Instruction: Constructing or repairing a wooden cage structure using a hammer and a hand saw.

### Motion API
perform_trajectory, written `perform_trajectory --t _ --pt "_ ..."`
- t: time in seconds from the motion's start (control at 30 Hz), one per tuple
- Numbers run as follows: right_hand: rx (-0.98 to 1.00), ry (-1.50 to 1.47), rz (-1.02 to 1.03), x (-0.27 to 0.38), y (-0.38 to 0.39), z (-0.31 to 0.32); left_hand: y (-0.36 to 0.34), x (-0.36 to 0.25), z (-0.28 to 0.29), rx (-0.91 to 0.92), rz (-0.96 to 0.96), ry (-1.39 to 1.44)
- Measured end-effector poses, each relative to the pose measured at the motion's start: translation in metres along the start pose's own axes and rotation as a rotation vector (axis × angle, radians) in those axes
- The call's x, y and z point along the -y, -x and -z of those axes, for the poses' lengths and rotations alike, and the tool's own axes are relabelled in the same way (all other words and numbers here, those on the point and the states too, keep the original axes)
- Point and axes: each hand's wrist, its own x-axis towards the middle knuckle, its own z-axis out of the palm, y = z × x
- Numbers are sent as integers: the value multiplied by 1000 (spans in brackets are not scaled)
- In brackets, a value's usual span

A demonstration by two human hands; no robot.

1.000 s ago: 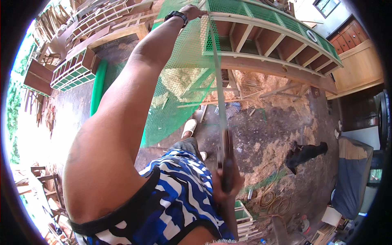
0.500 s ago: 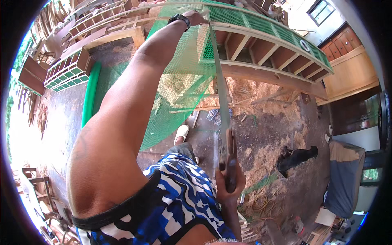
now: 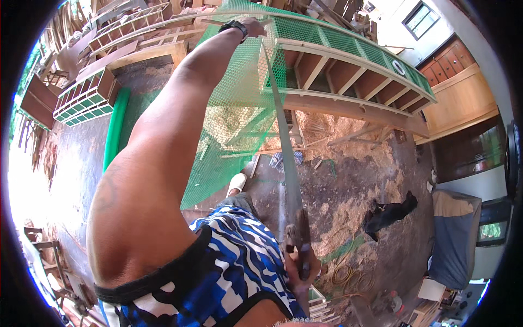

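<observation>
My right hand is closed around the dark handle of a handsaw, low in front of my body. The long grey blade points away from me, its far end beside the near left end of a wooden frame. My left hand, with a black watch on the wrist, is stretched far forward and closed on a thin wooden strip. Green plastic mesh hangs below that hand and also covers the top of the long compartmented wooden frame. The left fingertips are hard to make out.
Wood shavings and offcuts cover the floor under a wooden beam. A black dog is on the floor at right, near a coiled hose. A green mesh roll and a smaller compartmented frame are at left.
My right hand has drawn the saw back toward my body, and the blade's tip has come nearer. My left hand stays forward at the strip. The whole view has shifted slightly.
</observation>
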Motion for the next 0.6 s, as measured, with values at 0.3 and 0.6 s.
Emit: perform_trajectory --t 0.3,0.6 --pt "-82 -411 385 -32 4 40 192 -31 -44 -319 220 792" --pt "-252 -241 508 -12 -3 54 333 -237 -183 463 -456 814"
